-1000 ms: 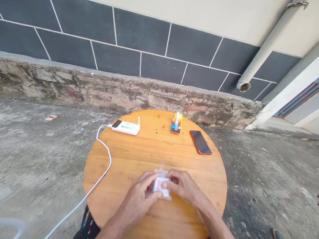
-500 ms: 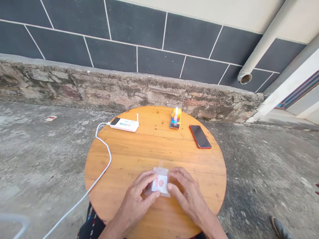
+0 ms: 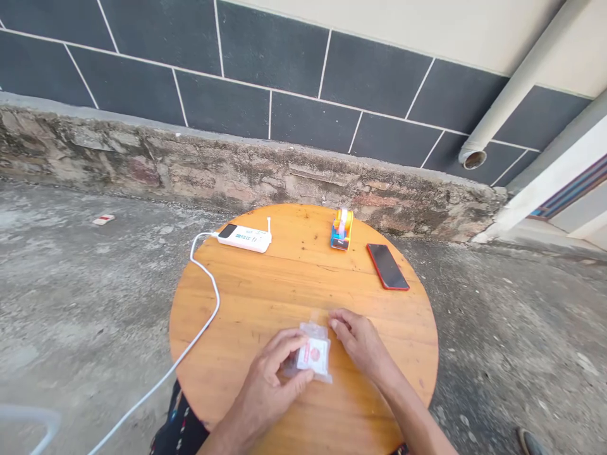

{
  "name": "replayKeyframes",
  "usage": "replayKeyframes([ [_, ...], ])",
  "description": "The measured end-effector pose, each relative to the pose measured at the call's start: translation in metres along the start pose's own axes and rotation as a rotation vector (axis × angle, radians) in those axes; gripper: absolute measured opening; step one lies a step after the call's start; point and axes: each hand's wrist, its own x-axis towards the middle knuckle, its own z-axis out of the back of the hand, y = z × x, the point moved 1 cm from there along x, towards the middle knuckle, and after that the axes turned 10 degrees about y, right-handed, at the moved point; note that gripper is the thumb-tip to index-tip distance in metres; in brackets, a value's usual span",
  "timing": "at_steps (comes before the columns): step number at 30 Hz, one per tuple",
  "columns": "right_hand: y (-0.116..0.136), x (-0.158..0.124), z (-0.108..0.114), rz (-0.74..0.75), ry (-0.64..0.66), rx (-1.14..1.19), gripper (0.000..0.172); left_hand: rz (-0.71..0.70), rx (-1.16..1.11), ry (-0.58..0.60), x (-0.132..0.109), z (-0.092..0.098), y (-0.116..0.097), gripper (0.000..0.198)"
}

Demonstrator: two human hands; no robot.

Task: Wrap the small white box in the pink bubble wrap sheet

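A small white packet point(image 3: 313, 355) with red print, wrapped in clear plastic, lies near the front of the round wooden table. My left hand point(image 3: 277, 373) grips its left side, fingers on the far edge and thumb on the near one. From the packet's far end sticks out a clear strip point(image 3: 315, 315) that looks like tape. Just right of that strip is my right hand point(image 3: 358, 338), thumb and forefinger pinched together; whatever lies between the fingertips is too small to make out.
On the table point(image 3: 265, 291) stand a yellow-and-blue tape dispenser point(image 3: 341, 230) at the back and a red-edged phone point(image 3: 387, 266) at right. A white power strip point(image 3: 244, 237) lies back left, its cable point(image 3: 215, 309) running over the table's left edge. A stone-based wall point(image 3: 227, 167) rises behind.
My right hand has moved from the packet's right side up toward its far end, and its fingers have closed into a pinch. My left hand keeps its hold. The view has shifted slightly.
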Motion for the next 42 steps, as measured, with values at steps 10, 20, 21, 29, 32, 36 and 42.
replayKeyframes([
  [10,0.010,0.014,-0.009,-0.038,0.184,-0.005,0.018,-0.025,-0.036,0.013,-0.001,-0.001,0.002,0.043],
  [20,0.016,0.011,-0.011,0.026,0.159,0.083,0.011,-0.039,-0.075,0.003,0.003,0.004,-0.007,0.042],
  [21,0.016,0.010,-0.012,0.025,0.155,0.098,0.011,-0.034,-0.081,0.011,0.003,0.004,-0.007,0.043],
  [29,0.009,0.011,-0.024,-0.034,0.114,0.574,0.047,-0.032,-0.067,0.017,0.001,0.002,-0.004,0.042],
  [32,0.009,0.014,-0.029,-0.028,0.067,0.667,0.059,-0.039,-0.067,0.020,0.001,0.001,-0.003,0.043],
  [36,0.012,0.018,-0.034,0.010,-0.033,0.652,0.055,-0.038,-0.050,0.021,-0.001,-0.001,0.000,0.044],
  [42,0.010,0.014,-0.038,0.081,-0.104,0.700,0.040,-0.016,-0.002,0.011,-0.003,-0.003,0.001,0.045],
])
